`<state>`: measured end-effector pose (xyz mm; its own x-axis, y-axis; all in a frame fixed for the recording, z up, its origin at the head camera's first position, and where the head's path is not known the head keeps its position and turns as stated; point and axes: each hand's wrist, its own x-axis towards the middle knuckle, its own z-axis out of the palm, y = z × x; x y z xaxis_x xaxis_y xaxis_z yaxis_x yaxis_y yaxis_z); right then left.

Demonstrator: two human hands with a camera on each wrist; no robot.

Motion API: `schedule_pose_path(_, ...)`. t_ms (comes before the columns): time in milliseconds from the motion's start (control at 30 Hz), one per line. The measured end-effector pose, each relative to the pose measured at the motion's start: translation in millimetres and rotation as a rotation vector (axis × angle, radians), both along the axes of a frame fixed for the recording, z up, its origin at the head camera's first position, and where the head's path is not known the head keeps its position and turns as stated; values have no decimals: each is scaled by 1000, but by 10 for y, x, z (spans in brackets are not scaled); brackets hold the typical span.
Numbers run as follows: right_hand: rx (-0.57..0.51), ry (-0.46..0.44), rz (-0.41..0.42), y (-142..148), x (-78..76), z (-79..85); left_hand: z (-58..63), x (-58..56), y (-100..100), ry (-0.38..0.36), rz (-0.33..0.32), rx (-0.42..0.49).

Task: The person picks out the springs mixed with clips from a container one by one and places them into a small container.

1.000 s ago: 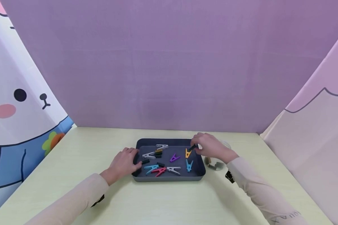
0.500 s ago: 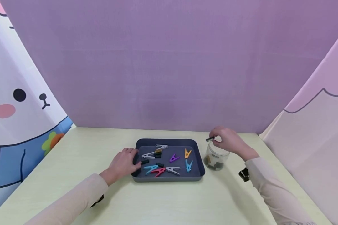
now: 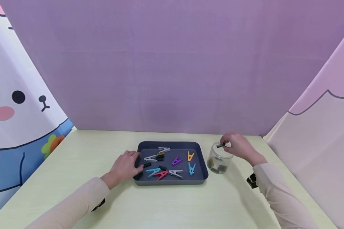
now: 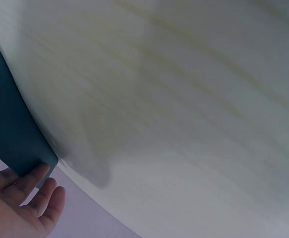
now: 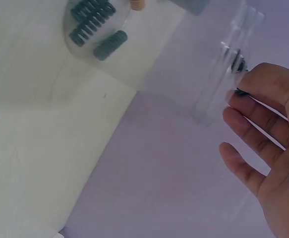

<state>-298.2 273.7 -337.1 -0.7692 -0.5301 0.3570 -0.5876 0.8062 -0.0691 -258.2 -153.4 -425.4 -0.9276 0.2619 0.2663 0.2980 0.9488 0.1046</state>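
Note:
My right hand (image 3: pixel 240 147) pinches a small black coil spring (image 3: pixel 220 145) between thumb and fingertips, over the mouth of a clear round jar (image 3: pixel 213 156). In the right wrist view, dark springs (image 5: pixel 110 45) and an orange one (image 5: pixel 137 4) lie at the jar's bottom. My left hand (image 3: pixel 125 167) rests at the left edge of a dark grey tray (image 3: pixel 172 182), thumb and fingers spread along the rim. Its fingertips touch the tray's outer wall (image 4: pixel 15 119) in the left wrist view. A black spring (image 3: pixel 147 165) lies inside the tray by the left thumb.
The tray also holds several coloured clips, among them purple (image 3: pixel 176 161), yellow (image 3: pixel 190 156), blue (image 3: pixel 191 169) and red (image 3: pixel 161 175). More black springs (image 3: pixel 160 158) and a gold one (image 3: pixel 160 154) lie among them. A purple backdrop (image 3: pixel 166 79) stands behind the table (image 3: pixel 172 203).
My right hand has carried the black spring rightward from above the tray's right side to over the jar mouth. The left hand has stayed at the tray's edge.

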Motion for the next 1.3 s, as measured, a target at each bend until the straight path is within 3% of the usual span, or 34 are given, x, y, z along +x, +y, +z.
schedule_pose_path(533,51,-52,-9,-9,-7,-140,-13,-3,-17,16,-10,10)
schedule_pose_path(1300,66,-44,-8,-10,-8,-143,-31,-27,-17,15,-15,14)
